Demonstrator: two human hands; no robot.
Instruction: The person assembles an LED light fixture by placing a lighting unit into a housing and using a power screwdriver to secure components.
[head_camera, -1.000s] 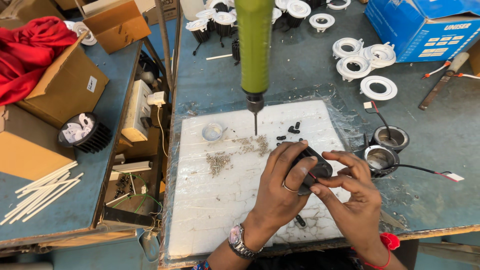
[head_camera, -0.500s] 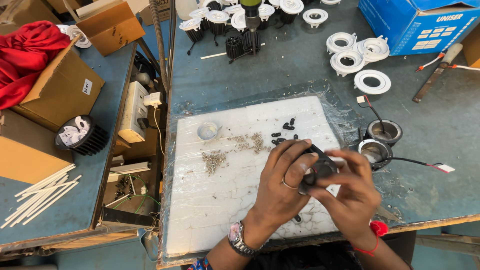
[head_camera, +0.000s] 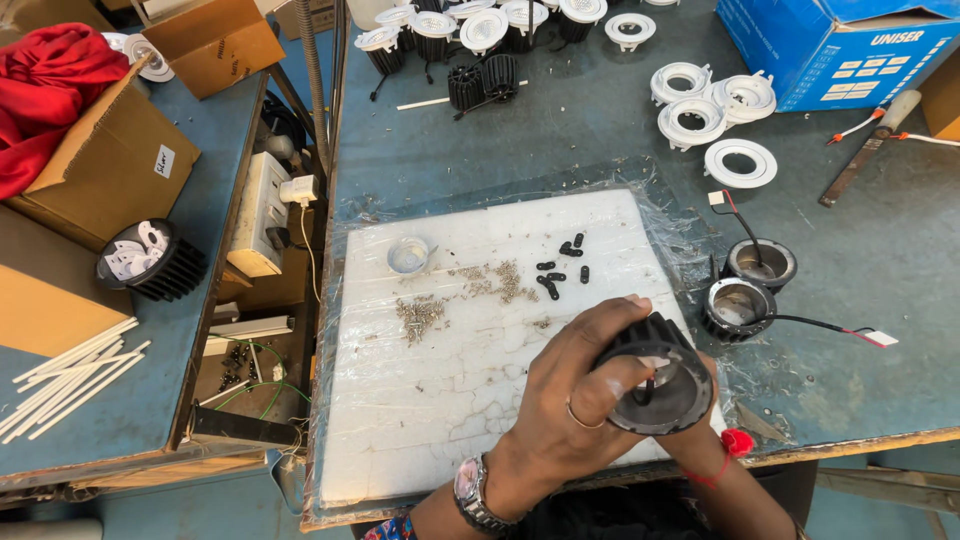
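Evidently rigid and fairly light, the black finned housing (head_camera: 658, 388) sat over the white mat's (head_camera: 440, 400) near edge, left hand (head_camera: 575, 395) wrapping its ribs, right hand (head_camera: 700, 440) cupping underneath, mostly hidden.

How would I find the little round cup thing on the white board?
Start at the white board wrapped in clear plastic on the blue-grey table. Near its top edge, left of the scattered silver screws, sits the small clear round cup. It is the only see-through dish there; everything beside it is tiny screws.
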